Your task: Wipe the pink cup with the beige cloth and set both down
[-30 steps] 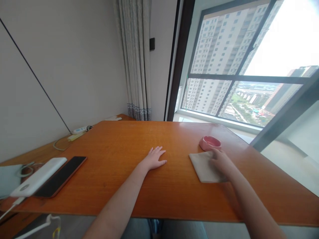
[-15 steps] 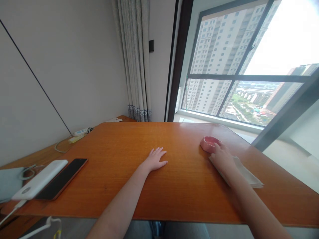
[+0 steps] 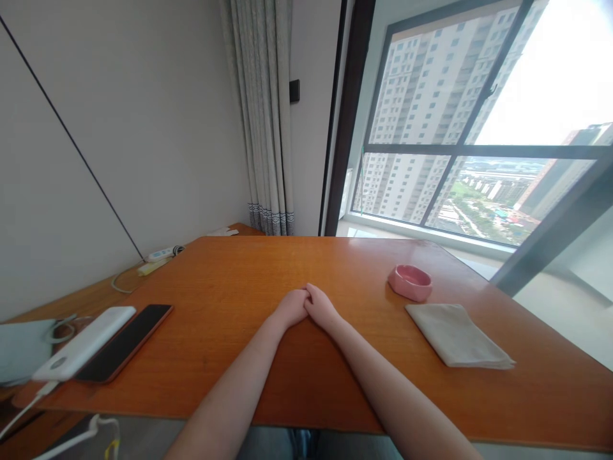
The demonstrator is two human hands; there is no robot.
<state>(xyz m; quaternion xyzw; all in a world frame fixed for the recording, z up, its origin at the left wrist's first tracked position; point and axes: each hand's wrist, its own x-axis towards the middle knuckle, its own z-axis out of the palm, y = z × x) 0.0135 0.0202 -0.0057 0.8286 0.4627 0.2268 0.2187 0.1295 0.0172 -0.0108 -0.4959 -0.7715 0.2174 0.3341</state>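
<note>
My left hand (image 3: 292,308) and my right hand (image 3: 320,308) meet at the middle of the wooden table, fingers curled in against each other. Both look closed, and no object shows in or between them, though the fingers' undersides are hidden. Off to the right, apart from both hands, a pink bowl (image 3: 410,283) stands upright. Just in front of the bowl lies a folded light grey cloth (image 3: 457,335), flat on the tabletop (image 3: 230,268).
At the left edge a white power bank (image 3: 86,342) with a cable plugged in lies beside a dark phone (image 3: 125,343). Behind them, a power strip (image 3: 160,254) rests near the wall. A window (image 3: 454,150) rises beyond the table's right side.
My right hand has left the pink bowl and cloth and moved left to join my left hand. My left hand, spread flat before, has curled in. The bowl stays near the cloth.
</note>
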